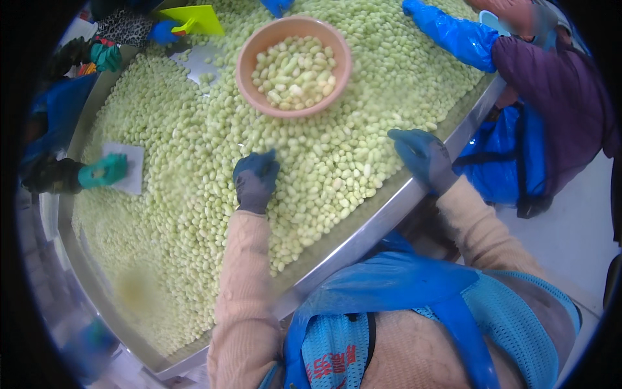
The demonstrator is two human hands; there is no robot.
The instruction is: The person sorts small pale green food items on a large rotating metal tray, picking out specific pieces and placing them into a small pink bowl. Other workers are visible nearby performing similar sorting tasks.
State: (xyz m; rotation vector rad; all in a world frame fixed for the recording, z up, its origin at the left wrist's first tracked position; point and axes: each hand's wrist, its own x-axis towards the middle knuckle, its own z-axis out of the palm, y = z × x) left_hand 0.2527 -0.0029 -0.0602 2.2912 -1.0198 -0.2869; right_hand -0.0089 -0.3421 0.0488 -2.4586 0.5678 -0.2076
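Note:
A deep layer of small pale-green oval fruits or pods covers the metal table. My left hand, in a blue-grey work glove, rests on the pile near its middle, fingers curled down; whether it grips any pieces is hidden. My right hand, gloved alike, lies at the pile's edge by the table rim, its fingers stretched to the left over the pieces; its palm side is hidden. Beyond my hands a pinkish-brown plastic bowl sits on the pile, partly filled with larger, paler pieces.
A raised metal rim runs round the table. At the left, a co-worker's green-gloved hand holds a white plate. A yellow-green scoop is at a blue-gloved hand, top left. A co-worker's blue sleeve reaches in, top right.

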